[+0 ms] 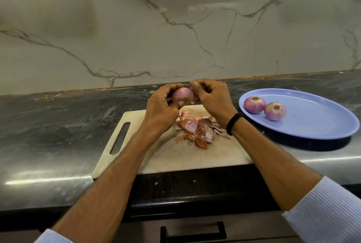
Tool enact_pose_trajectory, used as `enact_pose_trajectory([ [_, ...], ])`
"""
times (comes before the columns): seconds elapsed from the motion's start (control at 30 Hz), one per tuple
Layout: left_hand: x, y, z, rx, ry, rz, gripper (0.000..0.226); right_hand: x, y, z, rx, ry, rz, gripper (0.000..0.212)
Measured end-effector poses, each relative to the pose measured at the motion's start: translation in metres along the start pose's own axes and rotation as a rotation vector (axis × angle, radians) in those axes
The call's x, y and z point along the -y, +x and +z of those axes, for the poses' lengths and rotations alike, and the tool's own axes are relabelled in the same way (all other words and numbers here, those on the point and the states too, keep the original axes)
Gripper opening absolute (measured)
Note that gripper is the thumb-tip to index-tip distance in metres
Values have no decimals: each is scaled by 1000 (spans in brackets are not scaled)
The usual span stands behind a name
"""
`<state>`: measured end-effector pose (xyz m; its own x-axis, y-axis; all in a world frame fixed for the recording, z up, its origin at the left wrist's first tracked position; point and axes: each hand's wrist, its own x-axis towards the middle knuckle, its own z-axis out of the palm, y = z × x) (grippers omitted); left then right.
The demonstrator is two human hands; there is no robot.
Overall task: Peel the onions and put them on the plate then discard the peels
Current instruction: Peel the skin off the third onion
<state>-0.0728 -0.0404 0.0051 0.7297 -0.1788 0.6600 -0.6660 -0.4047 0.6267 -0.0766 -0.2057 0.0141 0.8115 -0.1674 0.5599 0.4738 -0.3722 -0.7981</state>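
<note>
Onion Held In Both Hands

Left hand grips the onion above the cutting board; right hand pinches its end with curled fingers. Peels heaped on the board. Two peeled onions sit on the blue plate

Single head-worn wide-angle view; looks forward and down, close over cutting board, counter, marble wall behind.

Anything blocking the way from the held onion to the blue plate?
Nothing visible except the person's own right hand, which sits between the onion, gripped by the left hand, and the blue plate.
</note>
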Motion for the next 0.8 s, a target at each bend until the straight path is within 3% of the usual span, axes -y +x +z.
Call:
enact_pose_trajectory([
  [0.23,6,4,-2,-57,34,-30,45,3,-4,2,74,132,16,28],
  [0.53,6,-1,1,9,99,19,42,0,-4,3,-46,-219,-175,23],
  [0.8,6,-1,1,17,126,40,46,-1,-2,2,-46,-262,-103,22],
])
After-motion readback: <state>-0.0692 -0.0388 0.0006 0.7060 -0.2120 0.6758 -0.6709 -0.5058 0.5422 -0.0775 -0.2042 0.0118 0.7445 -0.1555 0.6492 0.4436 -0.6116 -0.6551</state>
